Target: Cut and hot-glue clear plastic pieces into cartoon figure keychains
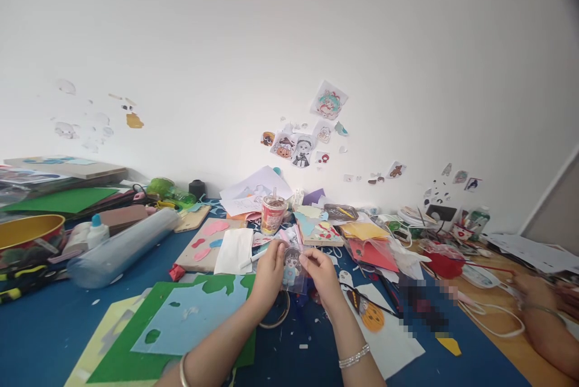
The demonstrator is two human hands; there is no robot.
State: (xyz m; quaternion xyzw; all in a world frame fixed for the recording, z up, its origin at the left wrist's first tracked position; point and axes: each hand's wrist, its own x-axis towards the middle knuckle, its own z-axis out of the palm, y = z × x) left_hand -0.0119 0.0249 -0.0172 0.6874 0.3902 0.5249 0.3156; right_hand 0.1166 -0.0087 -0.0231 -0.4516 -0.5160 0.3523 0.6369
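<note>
Between my hands a small cartoon doll cutout, dark-haired and dressed in light blue, stands upright, with what looks like clear plastic around it. My left hand pinches its left edge, fingers closed. On the opposite side, the thumb and fingers of my right hand grip the edge near the top. Below my left hand a round hoop lies partly hidden on the blue table covering. A white sheet with an orange drawing lies to the right of my right forearm.
Light blue felt lies over green felt at front left. A drink cup with a straw stands behind my hands. A clear plastic roll and a glue bottle are farther left. Another person's hand is at right.
</note>
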